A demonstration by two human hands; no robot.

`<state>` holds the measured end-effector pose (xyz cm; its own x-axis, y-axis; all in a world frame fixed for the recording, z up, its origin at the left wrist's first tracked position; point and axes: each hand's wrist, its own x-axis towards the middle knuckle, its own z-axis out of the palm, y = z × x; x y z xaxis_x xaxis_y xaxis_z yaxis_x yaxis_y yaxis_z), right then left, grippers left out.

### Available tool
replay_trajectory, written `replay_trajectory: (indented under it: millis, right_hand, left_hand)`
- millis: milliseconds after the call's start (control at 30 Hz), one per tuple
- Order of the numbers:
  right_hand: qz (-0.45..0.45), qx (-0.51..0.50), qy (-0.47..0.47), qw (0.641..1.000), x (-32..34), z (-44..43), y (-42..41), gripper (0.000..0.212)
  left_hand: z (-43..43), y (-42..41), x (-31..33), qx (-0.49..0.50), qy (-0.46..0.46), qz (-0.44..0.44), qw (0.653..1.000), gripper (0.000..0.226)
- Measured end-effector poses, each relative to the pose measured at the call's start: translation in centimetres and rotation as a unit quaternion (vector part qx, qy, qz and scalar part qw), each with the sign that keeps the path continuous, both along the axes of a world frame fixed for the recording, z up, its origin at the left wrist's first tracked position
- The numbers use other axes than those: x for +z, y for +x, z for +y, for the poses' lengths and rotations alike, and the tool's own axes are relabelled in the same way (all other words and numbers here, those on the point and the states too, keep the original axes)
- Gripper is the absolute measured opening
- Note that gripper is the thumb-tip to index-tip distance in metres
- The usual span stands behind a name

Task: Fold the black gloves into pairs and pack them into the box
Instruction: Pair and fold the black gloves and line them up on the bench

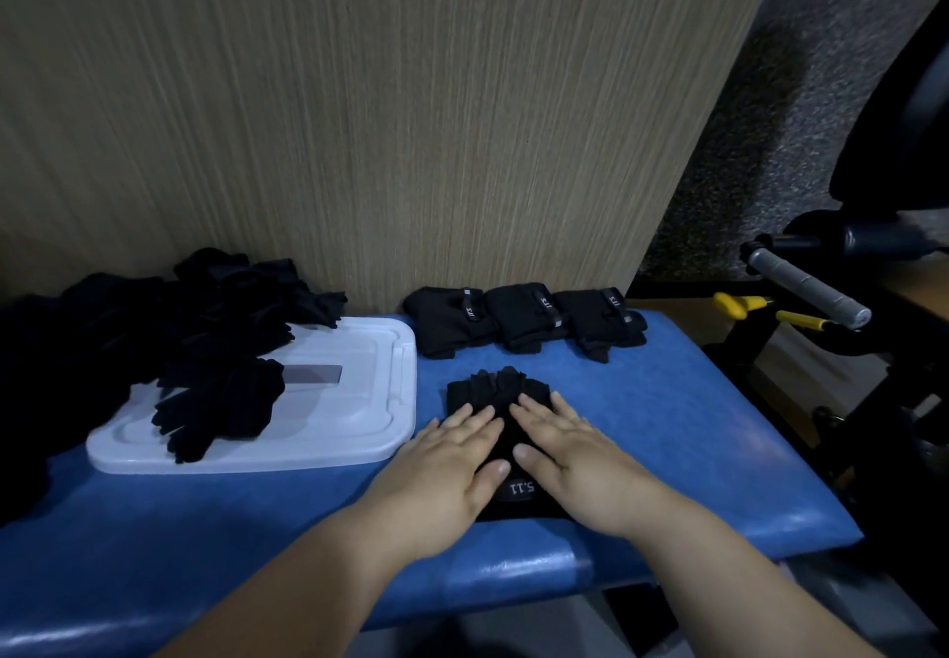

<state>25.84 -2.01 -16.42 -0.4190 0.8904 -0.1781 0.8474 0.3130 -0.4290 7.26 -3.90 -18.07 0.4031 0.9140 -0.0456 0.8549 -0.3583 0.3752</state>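
Black glove (500,400) lies flat on the blue bench (693,452), towards its near edge. Its long axis runs near-to-far, with finger ends toward the far edge. Cuff label (522,488) reads "5.11", inverted. Left hand (447,472) and right hand (570,462) press on it with fingers straight, gripping nothing. Three folded pairs (524,318) line the far edge. White tray (369,375) at the left carries loose gloves (215,318) in a heap.
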Motion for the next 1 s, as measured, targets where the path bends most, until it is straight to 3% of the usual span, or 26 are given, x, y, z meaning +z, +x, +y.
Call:
replay_trajectory:
  millis: [200, 467, 633, 733, 1000]
  right_hand:
    - [-0.017, -0.006, -0.014, 1.000, 0.1, 0.1, 0.4, 0.058]
    - [0.020, -0.038, 0.001, 0.999, 0.2, 1.4, 2.6, 0.050]
    - [0.143, -0.048, 0.048, 0.987, 0.6, 1.3, 3.6, 0.034]
    - [0.179, -0.032, 0.012, 0.983, 1.1, 1.1, 3.9, 0.044]
    - [0.116, -0.002, -0.062, 0.991, 1.7, 0.7, 4.3, 0.061]
  left_hand:
    - [-0.1, -0.5, 0.0, 0.001, -0.006, 0.000, 1.000, 0.055]
    - [-0.4, -1.6, 0.3, 0.033, 0.027, -0.074, 0.996, 0.044]
    - [-0.7, -2.0, 0.6, 0.056, 0.073, -0.110, 0.990, 0.048]
    - [-0.6, -1.9, 0.7, 0.017, 0.088, -0.117, 0.989, 0.053]
    - [0.4, -2.1, 0.2, -0.002, 0.027, -0.136, 0.990, 0.049]
